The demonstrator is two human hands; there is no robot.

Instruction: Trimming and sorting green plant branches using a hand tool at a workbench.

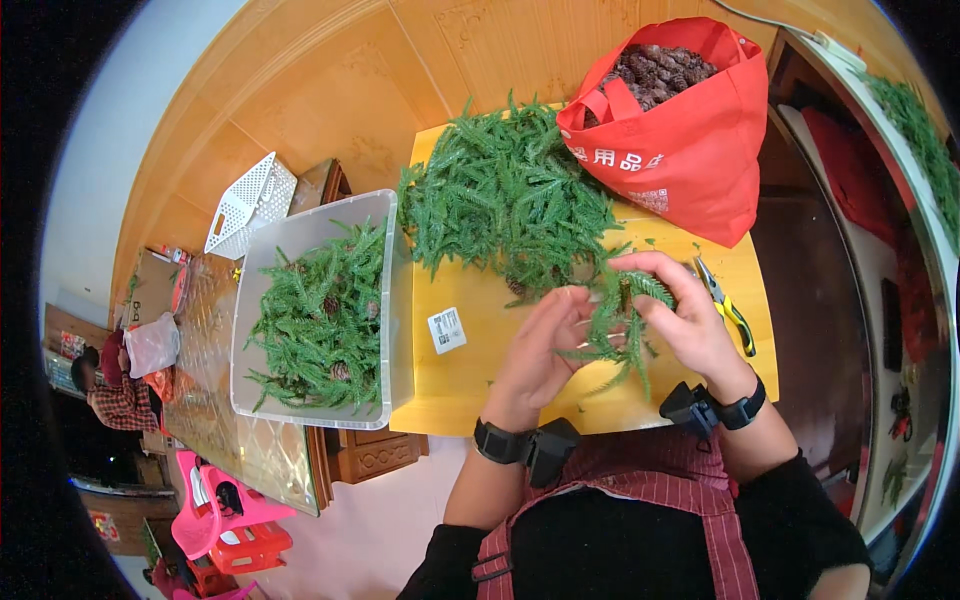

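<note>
Between my two hands, above the near part of the yellow board, is a green pine sprig [630, 337] that looks artificial. My right hand [690, 318] grips it from the right, thumb and forefinger curved around its upper part. On the other side my left hand [545, 345] has its fingers curled in against the sprig, partly hidden behind the needles. A big heap of similar pine sprigs [505, 190] lies just beyond, with a brown pine cone [515, 286] at its near edge. Pliers with yellow-and-black handles [735, 318] rest right of my right hand.
A red bag [690, 150] full of pine cones [660, 75] stands at the back right of the yellow board [470, 395]. To the left is a clear plastic bin [397, 330] holding sprigs with cones. A white label [447, 330] lies nearby. Farther left, a person [125, 395] is beside a table [215, 400].
</note>
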